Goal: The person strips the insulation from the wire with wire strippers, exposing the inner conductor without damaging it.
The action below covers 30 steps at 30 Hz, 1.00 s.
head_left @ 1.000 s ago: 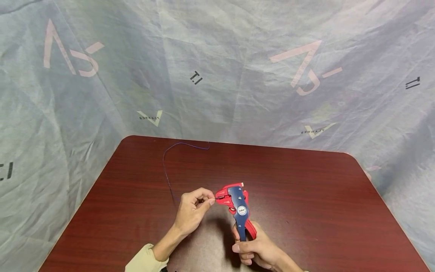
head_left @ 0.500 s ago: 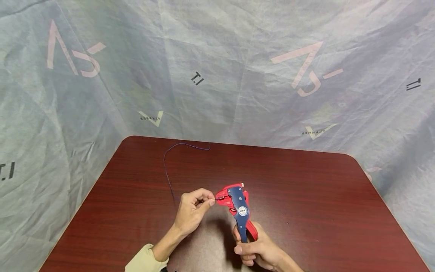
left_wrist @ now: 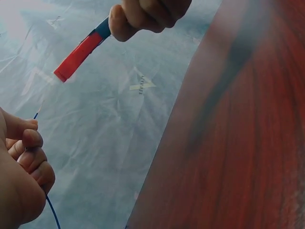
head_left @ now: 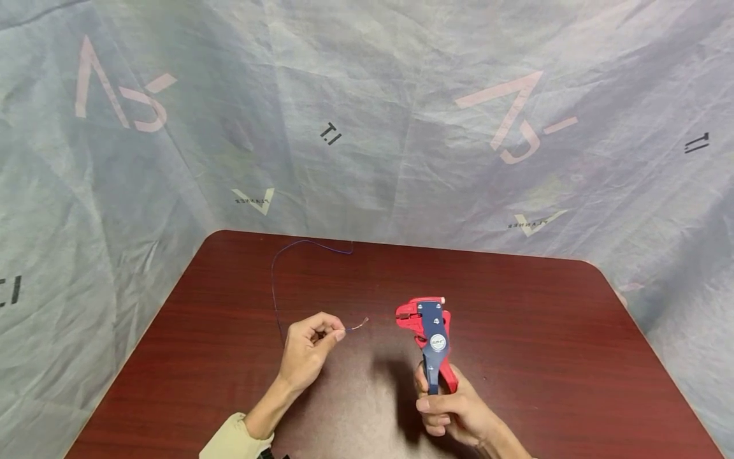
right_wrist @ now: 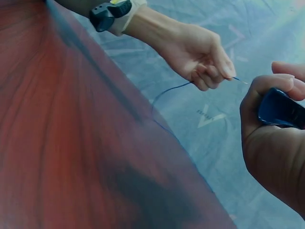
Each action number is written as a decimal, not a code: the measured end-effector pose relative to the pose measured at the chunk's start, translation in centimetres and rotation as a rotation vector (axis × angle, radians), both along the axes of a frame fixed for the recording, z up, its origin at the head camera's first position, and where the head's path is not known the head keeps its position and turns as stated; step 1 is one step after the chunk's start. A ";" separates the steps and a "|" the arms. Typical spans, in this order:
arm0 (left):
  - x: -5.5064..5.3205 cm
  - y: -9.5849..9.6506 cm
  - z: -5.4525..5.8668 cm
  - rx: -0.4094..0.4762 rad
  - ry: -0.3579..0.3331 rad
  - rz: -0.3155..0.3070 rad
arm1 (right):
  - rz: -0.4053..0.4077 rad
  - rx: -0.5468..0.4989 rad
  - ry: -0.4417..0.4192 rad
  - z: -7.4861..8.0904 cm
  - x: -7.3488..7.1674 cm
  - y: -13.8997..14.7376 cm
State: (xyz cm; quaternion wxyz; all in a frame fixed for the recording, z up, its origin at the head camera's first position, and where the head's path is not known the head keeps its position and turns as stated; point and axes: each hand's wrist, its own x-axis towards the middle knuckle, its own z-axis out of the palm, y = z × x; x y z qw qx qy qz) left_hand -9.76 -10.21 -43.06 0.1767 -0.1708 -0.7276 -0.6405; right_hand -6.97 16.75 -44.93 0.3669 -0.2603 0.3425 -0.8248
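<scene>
Between thumb and forefinger my left hand [head_left: 306, 350] pinches a thin blue wire [head_left: 274, 280]. Its stripped end [head_left: 360, 325], with bare strands showing, sticks out to the right of the fingertips. The rest of the wire runs under the hand and curves toward the back of the table. My right hand [head_left: 450, 408] grips the handles of a red and blue wire stripper [head_left: 434, 338], held upright with its red nose toward the left. A gap separates the nose from the bare wire end. In the right wrist view, the blue handle end [right_wrist: 281, 109] shows inside the curled right hand.
A dark red wooden table [head_left: 516, 331] spans the lower part of the head view. Grey printed sheeting [head_left: 373, 127] hangs behind it and at both sides. A dark device [right_wrist: 107, 16] is strapped at the left wrist by a light sleeve [head_left: 235, 438].
The wire end has come out of the stripper's nose and now shows bare strands. My left hand has moved left with the wire; my right hand has moved right and up with the stripper.
</scene>
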 end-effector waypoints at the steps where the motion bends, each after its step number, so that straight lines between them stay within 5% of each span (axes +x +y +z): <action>1: 0.0 -0.1 -0.1 -0.006 -0.003 -0.007 | 0.011 0.024 -0.003 0.0 0.0 0.0; 7: -0.1 -0.2 -0.5 -0.003 -0.021 -0.009 | 0.043 0.124 -0.052 -0.6 0.2 -0.4; 30: -0.6 -0.2 -1.1 0.017 -0.077 -0.029 | 0.090 0.128 -0.076 -2.2 0.3 1.2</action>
